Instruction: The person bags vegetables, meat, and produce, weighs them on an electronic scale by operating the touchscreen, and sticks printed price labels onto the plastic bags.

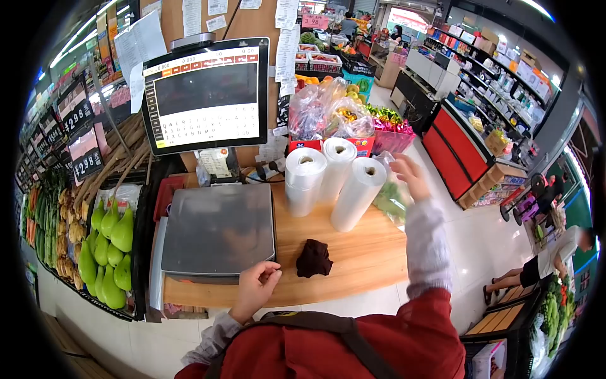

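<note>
Left hand [257, 287]: you're curling it closed at the corner of the scale [218, 230], bare counter [366, 265] alongside. Right hand [411, 178]: reaching beside bagged greens [392, 201], grip unclear.

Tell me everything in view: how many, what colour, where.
Counter: one, pale wood, centre.
Touchscreen: one, black, behind scale.
Weighing scale: one, grey, counter's left.
Plastic bag rolls: three, white, counter's right.
Cloth: one, dark brown, counter's front.
Bagged greens: one, green, beside rolls.
Bottle gourds: about ten, green, left crate.
Price signs: several, black, far left.
Paper slips: many, white, around touchscreen.
Display cabinet: one, red, right background.
Other people: several, varied clothing, background and right.
Left hand: one, grey sleeve, by scale.
Right hand: one, grey sleeve, at greens.
</note>
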Demonstrator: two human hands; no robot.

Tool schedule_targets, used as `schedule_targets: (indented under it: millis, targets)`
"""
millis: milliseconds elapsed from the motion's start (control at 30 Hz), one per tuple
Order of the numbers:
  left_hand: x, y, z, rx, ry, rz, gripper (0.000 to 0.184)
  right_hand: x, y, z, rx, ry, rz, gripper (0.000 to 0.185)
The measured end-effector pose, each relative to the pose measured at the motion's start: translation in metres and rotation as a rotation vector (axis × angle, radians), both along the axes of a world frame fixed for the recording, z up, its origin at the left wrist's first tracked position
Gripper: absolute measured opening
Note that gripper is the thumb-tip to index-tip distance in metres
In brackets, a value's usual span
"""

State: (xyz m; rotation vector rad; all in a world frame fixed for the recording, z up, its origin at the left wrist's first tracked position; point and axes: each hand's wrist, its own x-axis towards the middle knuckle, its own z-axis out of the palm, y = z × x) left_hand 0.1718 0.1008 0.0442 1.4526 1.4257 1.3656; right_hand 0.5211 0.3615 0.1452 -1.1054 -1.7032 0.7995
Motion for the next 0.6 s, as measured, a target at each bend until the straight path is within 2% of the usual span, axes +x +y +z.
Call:
schedule_targets:
  millis: [67,100,133,167,233,267,300,333,400,433,467,533,600]
  targets:
    - [0.007,0.014,0.009,0.021,0.019,-0.075,0.013,0.02,-0.078,0.042,-0.012,0.417,0.194,0.052]
    - [0.011,0.024,0.016,0.017,0.023,-0.084,0.013,0.045,-0.108,0.043,0.134,0.556,0.383,0.056]
    - [0.015,0.038,0.021,0.026,0.07,-0.127,0.015,0.057,-0.135,0.047,0.317,0.718,0.675,0.058]
    - [0.021,0.054,0.026,0.037,0.117,-0.171,0.016,0.062,-0.167,0.058,0.422,0.709,0.665,0.062]
    - [0.037,0.095,0.034,0.08,0.235,-0.218,0.023,0.074,-0.188,0.08,0.61,0.633,1.01,0.066]
    - [0.049,0.121,0.034,0.097,0.141,-0.272,0.03,0.078,-0.191,0.078,0.61,0.632,1.003,0.066]
    - [0.063,0.148,0.033,0.115,0.047,-0.325,0.037,0.08,-0.194,0.074,0.553,0.632,0.928,0.065]
    - [0.077,0.175,0.033,0.119,0.107,-0.295,0.043,0.083,-0.195,0.069,0.497,0.631,0.854,0.065]
    - [0.11,0.223,0.032,0.123,0.192,-0.183,0.053,0.075,-0.184,0.041,0.244,0.586,0.353,0.06]
    - [0.125,0.24,0.031,0.122,0.216,-0.101,0.056,0.06,-0.168,0.04,0.143,0.433,0.189,0.056]
    - [0.136,0.249,0.033,0.131,0.215,-0.104,0.056,0.043,-0.149,0.039,-0.071,0.386,0.069,0.052]
    - [0.152,0.268,0.039,-0.152,-0.202,-0.285,0.057,0.024,-0.101,0.006,-0.303,0.296,-0.084,0.053]
    - [0.163,0.284,0.023,-0.045,-0.178,-0.259,0.057,0.016,-0.049,-0.037,-0.348,0.275,-0.184,0.056]
